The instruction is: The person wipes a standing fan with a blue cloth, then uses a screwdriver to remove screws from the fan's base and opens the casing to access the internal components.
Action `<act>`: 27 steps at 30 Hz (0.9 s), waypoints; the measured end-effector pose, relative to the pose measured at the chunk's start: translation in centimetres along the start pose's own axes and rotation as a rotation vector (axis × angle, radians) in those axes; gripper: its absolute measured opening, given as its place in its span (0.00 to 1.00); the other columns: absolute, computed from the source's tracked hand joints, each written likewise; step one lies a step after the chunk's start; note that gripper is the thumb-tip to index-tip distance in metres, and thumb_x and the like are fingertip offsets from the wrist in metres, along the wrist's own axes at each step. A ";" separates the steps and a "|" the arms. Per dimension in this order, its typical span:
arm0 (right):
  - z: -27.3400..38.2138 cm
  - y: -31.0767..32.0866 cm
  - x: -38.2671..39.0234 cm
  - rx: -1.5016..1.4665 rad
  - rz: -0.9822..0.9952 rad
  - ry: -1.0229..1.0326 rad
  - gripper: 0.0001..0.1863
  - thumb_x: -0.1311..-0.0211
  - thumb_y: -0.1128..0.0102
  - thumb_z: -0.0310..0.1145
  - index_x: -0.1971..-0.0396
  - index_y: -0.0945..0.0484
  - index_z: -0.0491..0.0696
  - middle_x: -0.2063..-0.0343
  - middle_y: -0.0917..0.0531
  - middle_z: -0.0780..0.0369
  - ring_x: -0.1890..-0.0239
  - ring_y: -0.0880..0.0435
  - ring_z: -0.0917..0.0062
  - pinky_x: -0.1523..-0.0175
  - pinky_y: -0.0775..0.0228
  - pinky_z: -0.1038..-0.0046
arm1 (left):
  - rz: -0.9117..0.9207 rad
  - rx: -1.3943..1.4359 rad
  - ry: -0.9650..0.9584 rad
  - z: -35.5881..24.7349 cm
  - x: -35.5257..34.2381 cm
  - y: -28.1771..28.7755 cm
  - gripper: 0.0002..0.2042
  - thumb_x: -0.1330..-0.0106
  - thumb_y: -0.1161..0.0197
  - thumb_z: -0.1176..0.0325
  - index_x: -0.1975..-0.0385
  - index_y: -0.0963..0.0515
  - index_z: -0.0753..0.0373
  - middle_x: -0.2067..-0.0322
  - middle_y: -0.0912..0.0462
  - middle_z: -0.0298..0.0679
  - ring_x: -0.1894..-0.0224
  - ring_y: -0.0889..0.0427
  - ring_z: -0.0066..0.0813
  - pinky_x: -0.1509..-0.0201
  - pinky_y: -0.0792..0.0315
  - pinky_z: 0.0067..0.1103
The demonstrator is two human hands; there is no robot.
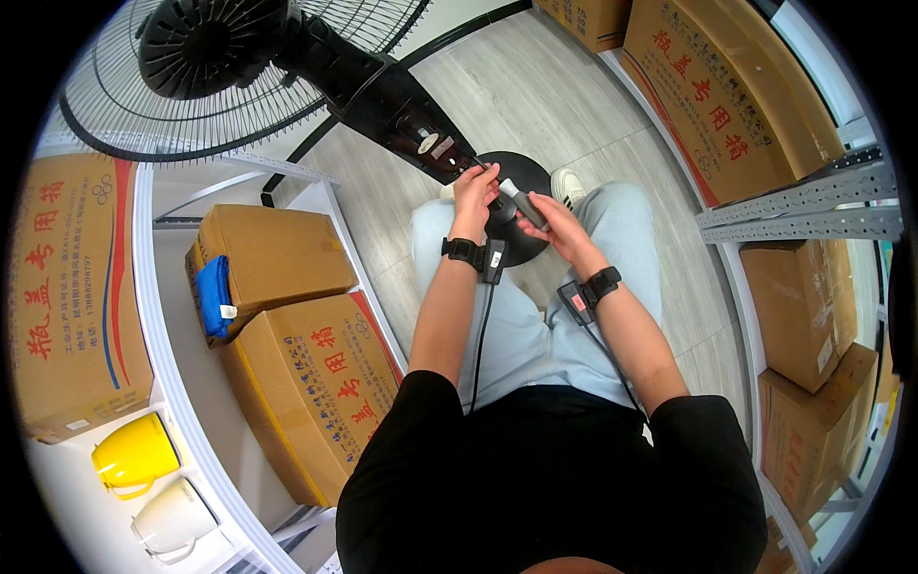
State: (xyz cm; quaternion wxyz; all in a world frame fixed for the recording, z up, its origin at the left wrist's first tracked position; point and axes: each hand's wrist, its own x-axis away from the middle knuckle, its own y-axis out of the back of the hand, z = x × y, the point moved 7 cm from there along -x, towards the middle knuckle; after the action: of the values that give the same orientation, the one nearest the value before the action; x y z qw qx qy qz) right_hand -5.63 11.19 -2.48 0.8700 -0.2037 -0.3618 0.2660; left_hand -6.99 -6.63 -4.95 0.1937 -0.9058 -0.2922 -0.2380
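A black pedestal fan (pixel 382 100) leans across the upper left, its round base (pixel 528 163) on the floor between my knees. My left hand (pixel 473 199) is closed beside the lower end of the fan's body. Its fingertips pinch together near a thin dark line, and I cannot make out what is in them. My right hand (pixel 557 228) wraps round a grey, handle-shaped tool (pixel 529 211) with a white end. That end points up and left at my left fingers, close to them. The tool's exact kind does not show.
Cardboard boxes (pixel 301 392) fill the white shelves (pixel 151 316) at left. A blue cloth-like bundle (pixel 213 295), a yellow mug (pixel 136 453) and a white mug (pixel 176 518) are there too. More boxes (pixel 717 105) stand on right-hand metal racks (pixel 803 203). Cables hang from both wrist straps.
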 end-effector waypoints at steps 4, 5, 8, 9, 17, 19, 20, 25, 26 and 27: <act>0.4 0.0 0.4 -0.053 -0.013 0.046 0.19 0.33 0.48 0.45 0.50 0.28 0.46 0.63 0.18 0.60 0.66 0.17 0.79 0.61 0.21 0.80 | 0.039 0.115 -0.027 -0.2 0.3 -0.5 0.11 0.41 0.33 0.71 0.62 0.26 0.65 0.67 0.18 0.39 0.66 0.17 0.29 0.64 0.23 0.22; 0.5 0.1 0.3 -0.067 -0.008 0.044 0.19 0.33 0.48 0.45 0.50 0.28 0.47 0.62 0.18 0.60 0.66 0.16 0.79 0.61 0.21 0.79 | 0.062 0.156 -0.035 -0.3 0.5 -0.6 0.10 0.41 0.33 0.71 0.63 0.26 0.65 0.67 0.18 0.40 0.66 0.17 0.29 0.64 0.23 0.23; 0.8 0.2 0.3 -0.092 0.001 0.035 0.19 0.33 0.48 0.43 0.49 0.28 0.47 0.61 0.19 0.59 0.65 0.16 0.78 0.60 0.21 0.79 | 0.104 0.245 -0.038 -0.8 1.0 -1.1 0.09 0.40 0.34 0.71 0.63 0.26 0.64 0.67 0.18 0.40 0.66 0.17 0.30 0.64 0.23 0.23; 0.8 0.2 0.3 -0.088 -0.002 0.033 0.19 0.33 0.48 0.43 0.48 0.28 0.47 0.61 0.19 0.59 0.65 0.16 0.78 0.60 0.21 0.79 | 0.103 0.252 -0.025 -1.0 1.2 -1.2 0.09 0.40 0.34 0.71 0.64 0.26 0.64 0.67 0.18 0.41 0.66 0.16 0.30 0.63 0.23 0.23; 0.3 0.1 0.1 -0.065 0.000 0.047 0.19 0.33 0.47 0.41 0.47 0.29 0.48 0.59 0.19 0.60 0.63 0.16 0.77 0.59 0.21 0.78 | 0.003 0.040 -0.034 -0.3 0.5 -0.3 0.07 0.39 0.36 0.71 0.65 0.25 0.65 0.68 0.19 0.41 0.65 0.16 0.32 0.61 0.22 0.26; 0.4 0.0 0.1 -0.084 0.016 0.058 0.19 0.33 0.47 0.40 0.46 0.30 0.47 0.59 0.19 0.60 0.63 0.16 0.76 0.58 0.21 0.78 | 0.085 0.131 -0.045 -0.1 0.1 -0.3 0.09 0.40 0.34 0.70 0.64 0.26 0.63 0.66 0.18 0.42 0.63 0.16 0.32 0.62 0.23 0.25; 0.5 0.0 0.1 -0.098 0.018 0.056 0.20 0.33 0.47 0.40 0.46 0.30 0.47 0.58 0.19 0.60 0.62 0.16 0.76 0.58 0.20 0.78 | 0.100 0.180 -0.041 -0.2 0.2 -0.5 0.09 0.40 0.34 0.70 0.64 0.26 0.63 0.66 0.18 0.42 0.63 0.16 0.31 0.62 0.23 0.24; 0.5 0.7 -0.1 -0.116 0.014 0.059 0.20 0.33 0.48 0.39 0.46 0.30 0.45 0.58 0.19 0.60 0.62 0.16 0.75 0.58 0.20 0.77 | 0.079 0.196 0.067 -0.7 0.9 -1.6 0.09 0.39 0.35 0.72 0.62 0.26 0.65 0.66 0.18 0.42 0.63 0.16 0.33 0.62 0.22 0.26; 0.6 0.4 0.1 -0.103 0.006 0.052 0.20 0.33 0.48 0.39 0.46 0.30 0.45 0.58 0.19 0.59 0.62 0.16 0.75 0.58 0.20 0.77 | 0.058 0.143 0.054 -0.6 0.9 -1.3 0.08 0.38 0.37 0.73 0.62 0.26 0.65 0.67 0.18 0.42 0.64 0.16 0.34 0.62 0.22 0.26; 0.7 0.1 0.2 -0.090 -0.002 0.047 0.20 0.33 0.48 0.39 0.46 0.30 0.45 0.58 0.19 0.59 0.62 0.16 0.75 0.58 0.20 0.77 | 0.038 0.089 0.042 -0.4 0.9 -1.2 0.07 0.38 0.38 0.73 0.63 0.26 0.65 0.67 0.19 0.43 0.65 0.16 0.34 0.62 0.23 0.26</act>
State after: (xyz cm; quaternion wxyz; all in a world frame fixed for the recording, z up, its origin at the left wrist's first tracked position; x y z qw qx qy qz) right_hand -6.00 11.50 -1.97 0.8683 -0.2486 -0.3534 0.2436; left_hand -7.19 -5.56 -3.87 0.2444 -0.8965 -0.2811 -0.2399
